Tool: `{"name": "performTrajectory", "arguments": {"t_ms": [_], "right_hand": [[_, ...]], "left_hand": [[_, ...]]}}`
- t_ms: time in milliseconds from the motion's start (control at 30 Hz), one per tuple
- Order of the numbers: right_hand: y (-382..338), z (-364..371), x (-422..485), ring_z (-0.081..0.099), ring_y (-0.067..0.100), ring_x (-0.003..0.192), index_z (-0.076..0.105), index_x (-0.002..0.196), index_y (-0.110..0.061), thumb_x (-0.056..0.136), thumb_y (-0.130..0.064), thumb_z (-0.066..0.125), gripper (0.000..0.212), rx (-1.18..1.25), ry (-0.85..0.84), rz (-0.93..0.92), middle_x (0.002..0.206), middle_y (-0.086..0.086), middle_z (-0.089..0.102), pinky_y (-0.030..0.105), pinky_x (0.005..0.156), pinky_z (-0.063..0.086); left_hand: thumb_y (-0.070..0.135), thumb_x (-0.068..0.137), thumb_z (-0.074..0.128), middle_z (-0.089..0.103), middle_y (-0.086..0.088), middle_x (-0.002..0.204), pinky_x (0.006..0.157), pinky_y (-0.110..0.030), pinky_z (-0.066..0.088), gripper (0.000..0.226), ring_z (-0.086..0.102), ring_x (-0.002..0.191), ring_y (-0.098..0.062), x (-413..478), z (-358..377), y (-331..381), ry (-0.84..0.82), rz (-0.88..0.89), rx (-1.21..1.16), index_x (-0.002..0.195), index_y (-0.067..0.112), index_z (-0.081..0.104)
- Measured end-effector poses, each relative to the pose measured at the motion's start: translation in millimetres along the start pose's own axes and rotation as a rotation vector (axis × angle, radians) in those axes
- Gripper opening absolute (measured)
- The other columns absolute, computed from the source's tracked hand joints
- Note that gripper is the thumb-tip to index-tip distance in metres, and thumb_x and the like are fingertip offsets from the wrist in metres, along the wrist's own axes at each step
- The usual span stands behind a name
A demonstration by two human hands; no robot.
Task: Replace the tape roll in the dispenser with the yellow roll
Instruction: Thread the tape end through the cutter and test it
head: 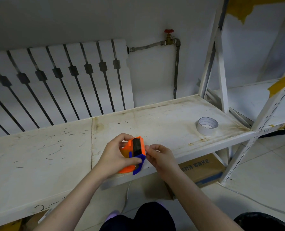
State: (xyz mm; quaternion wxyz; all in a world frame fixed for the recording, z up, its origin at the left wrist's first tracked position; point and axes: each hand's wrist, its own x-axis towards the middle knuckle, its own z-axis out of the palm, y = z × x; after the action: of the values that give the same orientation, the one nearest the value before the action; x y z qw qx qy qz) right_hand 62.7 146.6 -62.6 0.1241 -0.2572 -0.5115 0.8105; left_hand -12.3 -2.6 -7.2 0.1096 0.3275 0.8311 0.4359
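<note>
A person looks down at a scuffed, stained white shelf (163, 114) that runs across the view, with both bare forearms reaching in from the bottom edge. The left hand (116, 155) is wrapped around an orange tape dispenser (131, 157), fingers curled over its top and thumb pressed across a blue part (139, 165) at its lower front. The dispenser is held just above the shelf's front edge, near the middle of the shelf. Its dark toothed cutter strip (137, 146) faces up between the orange side walls. A brownish-yellow surface shows inside the dispenser behind the thumb — it may be a roll of tape, though the hand hides most of it.

The right hand (160, 157) sits just beside the dispenser's right side. Its fingers are drawn together with the fingertips pinched at the dispenser's edge; whether they grip a loose end of tape or only touch the plastic cannot be told.

A pale, whitish roll of tape (207, 126) lies flat on the shelf near its right end, well apart from both hands and close to the front right corner.

Behind the shelf stands a white radiator (63, 77) with dark vertical gaps, and a pipe with a red-handled valve (168, 32) runs along the wall. White perforated uprights (248, 147) frame the shelf's right end. Below the shelf a cardboard box (203, 170) with blue printing rests on the tiled floor.
</note>
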Motion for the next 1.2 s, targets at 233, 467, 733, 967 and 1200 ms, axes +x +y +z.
{"name": "performTrajectory", "arguments": {"t_ms": [233, 467, 733, 967, 1200], "right_hand": [[0, 18, 0, 0.064, 0.014, 0.073, 0.062, 0.095, -0.006, 0.091, -0.019, 0.058, 0.014, 0.019, -0.077, 0.11, 0.083, 0.007, 0.068, 0.023, 0.061, 0.053], [0, 27, 19, 0.068, 0.027, 0.086, 0.066, 0.098, -0.005, 0.089, -0.04, 0.054, 0.038, -0.235, -0.005, 0.113, 0.094, 0.015, 0.071, 0.029, 0.061, 0.055], [18, 35, 21, 0.05, 0.011, 0.059, 0.049, 0.079, -0.016, 0.098, -0.026, 0.042, 0.022, -0.459, 0.069, 0.075, 0.071, 0.001, 0.056, 0.022, 0.052, 0.043], [7, 28, 12, 0.056, 0.008, 0.114, 0.051, 0.129, -0.018, 0.091, -0.043, 0.031, 0.049, -0.35, -0.108, -0.368, 0.123, -0.006, 0.058, 0.01, 0.079, 0.046], [20, 23, -2, 0.06, 0.012, 0.109, 0.05, 0.123, -0.034, 0.101, -0.032, 0.031, 0.029, -0.523, -0.268, -0.508, 0.117, -0.002, 0.064, 0.028, 0.092, 0.051]], "left_hand": [[0.028, 0.053, 0.088, 0.062, 0.01, 0.11, 0.085, -0.036, 0.052, 0.061, 0.058, 0.104, -0.018, 2, -4, -3, 0.03, -0.043, -0.059, 0.104, 0.034, 0.054], [0.034, 0.051, 0.086, 0.063, 0.007, 0.111, 0.085, -0.038, 0.054, 0.066, 0.059, 0.103, -0.02, 5, -2, -1, 0.027, -0.049, -0.049, 0.108, 0.031, 0.053], [0.032, 0.052, 0.088, 0.064, 0.007, 0.107, 0.082, -0.038, 0.053, 0.061, 0.059, 0.099, -0.018, 11, -3, -1, 0.081, -0.092, -0.08, 0.104, 0.028, 0.055], [0.032, 0.055, 0.087, 0.059, 0.011, 0.099, 0.068, -0.026, 0.047, 0.058, 0.055, 0.093, -0.013, 16, -2, 3, 0.197, -0.13, -0.051, 0.101, 0.024, 0.053], [0.034, 0.053, 0.087, 0.057, 0.007, 0.087, 0.062, -0.024, 0.042, 0.056, 0.057, 0.084, -0.016, 21, 4, 2, 0.306, -0.178, -0.047, 0.094, 0.018, 0.052]]}}
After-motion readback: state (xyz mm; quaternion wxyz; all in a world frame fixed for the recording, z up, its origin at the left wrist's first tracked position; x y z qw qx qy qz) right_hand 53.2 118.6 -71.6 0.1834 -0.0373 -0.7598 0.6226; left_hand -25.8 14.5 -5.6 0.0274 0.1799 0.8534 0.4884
